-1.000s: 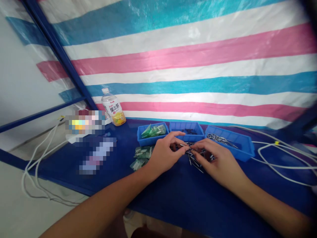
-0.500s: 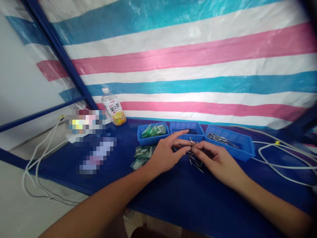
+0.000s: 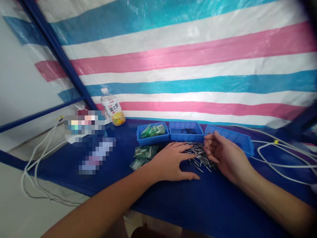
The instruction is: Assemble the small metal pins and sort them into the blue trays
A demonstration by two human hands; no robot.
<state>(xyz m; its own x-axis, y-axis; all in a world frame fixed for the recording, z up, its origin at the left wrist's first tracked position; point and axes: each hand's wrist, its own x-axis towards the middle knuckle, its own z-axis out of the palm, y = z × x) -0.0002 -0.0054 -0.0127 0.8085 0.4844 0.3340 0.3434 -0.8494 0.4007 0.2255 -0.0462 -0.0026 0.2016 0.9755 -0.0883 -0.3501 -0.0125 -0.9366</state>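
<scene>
Head view: the left hand (image 3: 170, 162) lies palm down with its grip spread, fingertips at the left part of a pile of thin metal rods (image 3: 201, 156) and thumb stretched toward the near side. The right hand (image 3: 229, 157) is at the right of the pile, thumb side up and fingers loosely curled; whether its grip pinches anything cannot be told. The pile lies on the blue desk (image 3: 173, 201), between the two hands, on the near side of three blue bins. Green packets (image 3: 153, 130) fill the left bin (image 3: 153, 140), a few dark pieces (image 3: 190, 131) lie in the middle bin (image 3: 187, 137), and the right hand partly hides the right bin (image 3: 244, 141). More green packets sit left of the left hand. A bottle (image 3: 113, 109) stands at far left.
</scene>
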